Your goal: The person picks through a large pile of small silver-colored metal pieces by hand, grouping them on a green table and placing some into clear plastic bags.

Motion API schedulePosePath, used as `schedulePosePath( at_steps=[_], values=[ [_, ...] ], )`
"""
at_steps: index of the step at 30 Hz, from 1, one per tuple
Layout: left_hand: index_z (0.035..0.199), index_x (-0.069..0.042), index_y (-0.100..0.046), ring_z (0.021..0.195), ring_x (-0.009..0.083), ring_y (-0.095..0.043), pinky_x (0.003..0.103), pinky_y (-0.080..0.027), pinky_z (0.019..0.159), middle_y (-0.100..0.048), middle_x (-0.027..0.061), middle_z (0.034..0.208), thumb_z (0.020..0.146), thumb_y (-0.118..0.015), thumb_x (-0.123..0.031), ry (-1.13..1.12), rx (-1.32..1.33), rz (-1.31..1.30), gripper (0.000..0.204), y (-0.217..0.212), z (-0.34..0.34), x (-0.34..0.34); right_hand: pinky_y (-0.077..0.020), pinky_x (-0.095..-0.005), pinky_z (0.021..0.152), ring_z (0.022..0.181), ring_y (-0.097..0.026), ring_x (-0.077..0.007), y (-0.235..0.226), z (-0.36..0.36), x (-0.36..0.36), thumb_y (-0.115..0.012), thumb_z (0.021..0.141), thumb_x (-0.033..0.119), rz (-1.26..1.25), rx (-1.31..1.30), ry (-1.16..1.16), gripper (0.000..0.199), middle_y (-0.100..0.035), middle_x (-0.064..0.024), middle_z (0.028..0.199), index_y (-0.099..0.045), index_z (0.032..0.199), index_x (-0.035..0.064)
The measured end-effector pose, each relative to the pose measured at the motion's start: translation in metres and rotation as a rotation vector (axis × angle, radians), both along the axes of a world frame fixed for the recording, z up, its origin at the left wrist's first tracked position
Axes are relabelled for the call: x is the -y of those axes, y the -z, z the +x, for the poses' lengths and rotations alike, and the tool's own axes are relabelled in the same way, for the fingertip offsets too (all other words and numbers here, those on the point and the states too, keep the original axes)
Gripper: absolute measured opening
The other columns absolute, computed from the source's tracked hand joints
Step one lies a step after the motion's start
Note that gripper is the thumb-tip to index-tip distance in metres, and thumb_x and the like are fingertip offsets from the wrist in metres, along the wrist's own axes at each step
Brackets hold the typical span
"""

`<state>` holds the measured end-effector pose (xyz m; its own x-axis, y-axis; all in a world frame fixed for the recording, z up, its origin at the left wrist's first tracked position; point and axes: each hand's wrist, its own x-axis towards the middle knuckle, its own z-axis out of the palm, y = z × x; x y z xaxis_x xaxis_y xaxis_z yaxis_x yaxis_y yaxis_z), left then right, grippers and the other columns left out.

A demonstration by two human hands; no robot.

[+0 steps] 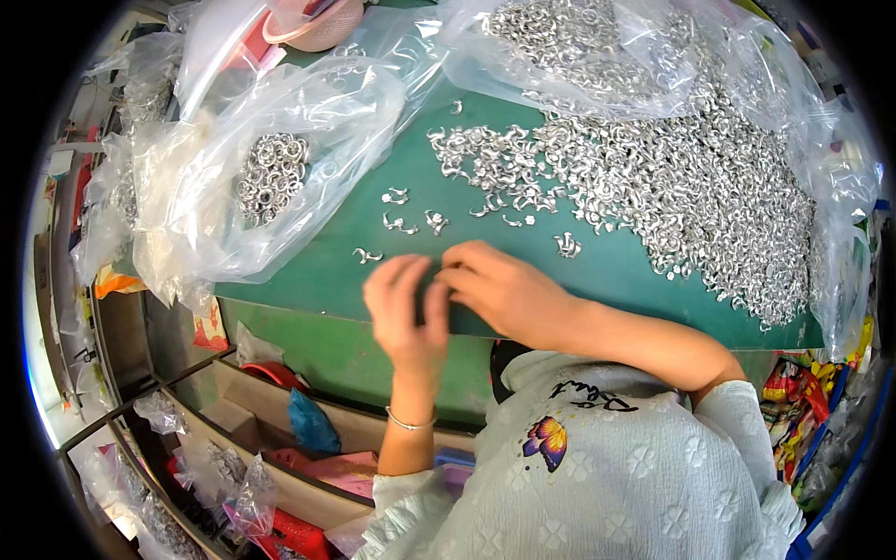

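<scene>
Both my hands meet at the near edge of the green tabletop [364, 219]. My left hand [406, 303], somewhat blurred, curls its fingers toward the right one. Fingertips bent together, my right hand [509, 289] touches or nearly touches the left. Whatever small thing they may hold is hidden between the fingers. Just beyond them lie a few loose curved silvery metal pieces [368, 255], with small clusters [435, 221] farther up. A large heap of similar pieces [691, 187] spreads over the right side. At the left, a clear plastic bag [331, 140] holds ring-shaped silvery pieces [273, 177].
Clear plastic sheeting [579, 70] covers part of the heap at the back. A pink basket [322, 26] stands at the far left. Below the table's left side are divided compartments [233, 420] with a blue bag [313, 420]. Colourful packets [793, 401] sit at the lower right.
</scene>
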<state>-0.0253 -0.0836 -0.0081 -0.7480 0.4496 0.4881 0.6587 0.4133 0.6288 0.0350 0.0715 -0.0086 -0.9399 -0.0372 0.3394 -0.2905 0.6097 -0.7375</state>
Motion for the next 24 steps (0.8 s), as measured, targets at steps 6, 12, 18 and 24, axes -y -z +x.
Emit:
schedulePosePath(
  at_steps=[6, 12, 18, 24],
  values=[
    [0.097, -0.005, -0.065, 0.105, 0.0288, -0.054, 0.041, -0.035, 0.095, -0.058, 0.0094, 0.107, 0.075, -0.073, -0.002, 0.053, 0.021, -0.289, 0.024, 0.002, 0.004, 0.005, -0.0374, -0.0447, 0.096, 0.119, -0.048, -0.0325, -0.017, 0.003, -0.052, -0.069, 0.079, 0.01, 0.414, 0.013, 0.302, 0.035, -0.053, -0.0107, 0.125, -0.061, 0.112, 0.0051],
    [0.103, -0.005, -0.064, 0.1, 0.028, -0.054, 0.038, -0.037, 0.091, -0.057, 0.0105, 0.106, 0.076, -0.074, -0.004, -0.078, -0.063, -0.105, 0.029, 0.002, -0.011, 0.001, -0.0345, -0.0468, 0.097, 0.122, -0.046, -0.0316, -0.018, 0.007, -0.052, -0.068, 0.08, 0.01, 0.388, -0.002, 0.264, 0.034, -0.054, -0.0103, 0.123, -0.062, 0.112, 0.0054],
    [0.105, -0.006, -0.062, 0.102, 0.0279, -0.052, 0.039, -0.037, 0.089, -0.056, 0.01, 0.109, 0.076, -0.074, -0.007, 0.001, 0.009, -0.289, 0.031, 0.015, -0.02, 0.004, -0.0356, -0.042, 0.093, 0.112, -0.049, -0.0279, -0.016, -0.031, -0.037, -0.069, 0.078, 0.008, 0.452, -0.047, 0.175, 0.032, -0.056, -0.0095, 0.113, -0.062, 0.109, 0.0036],
    [0.109, -0.008, -0.061, 0.115, 0.0315, -0.046, 0.044, -0.032, 0.097, -0.051, 0.0099, 0.12, 0.076, -0.075, -0.009, -0.184, -0.077, -0.314, 0.036, 0.003, -0.038, 0.009, -0.036, -0.0345, 0.079, 0.092, -0.05, -0.0207, -0.006, -0.051, -0.013, -0.068, 0.076, 0.015, 0.648, -0.054, 0.083, 0.012, -0.054, -0.005, 0.087, -0.06, 0.082, 0.0092]
  ],
)
